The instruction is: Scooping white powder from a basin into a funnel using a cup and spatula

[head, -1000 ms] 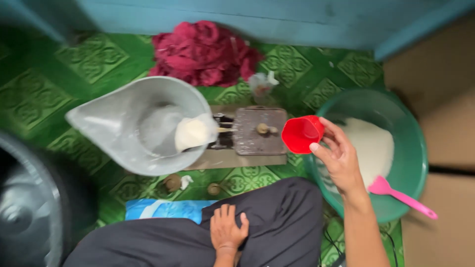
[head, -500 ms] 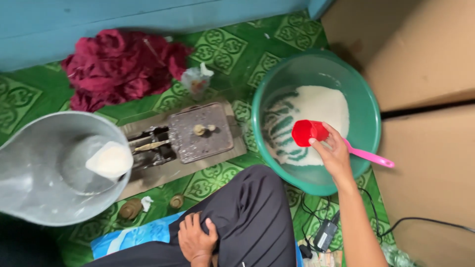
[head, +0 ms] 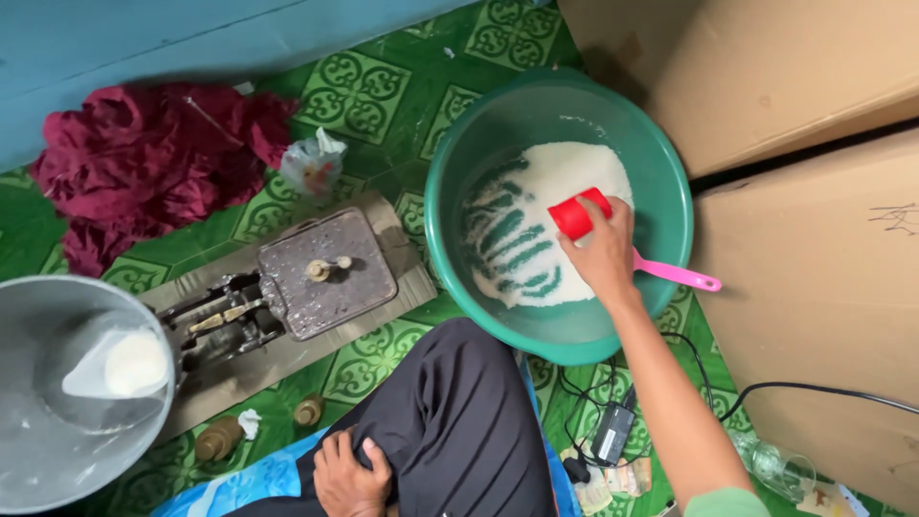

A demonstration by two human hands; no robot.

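Observation:
My right hand [head: 601,251] grips a small red cup [head: 577,213] and holds it down inside a green plastic basin [head: 450,239], at the white grain [head: 550,191] heaped there. A pink scoop handle [head: 678,276] sticks out from under my hand across the basin's right side. My left hand [head: 349,474] rests on my knee, on dark trousers [head: 459,421], holding nothing. A metal balance scale [head: 316,278] on a wooden base sits left of the basin. Its large silver pan [head: 38,431] holds a clear bag with white grain [head: 129,364].
A crumpled dark red cloth [head: 144,163] and a small plastic bag [head: 311,163] lie behind the scale. Brass weights [head: 220,438] stand near my knee. Cardboard boxes [head: 814,191] fill the right side. A charger with black cables [head: 613,431] and a glass [head: 780,467] lie near my right arm.
My right hand has carried the red cup from above the scale over to the basin and lowered it into the grain. The view has swung right. My left hand stays on my knee.

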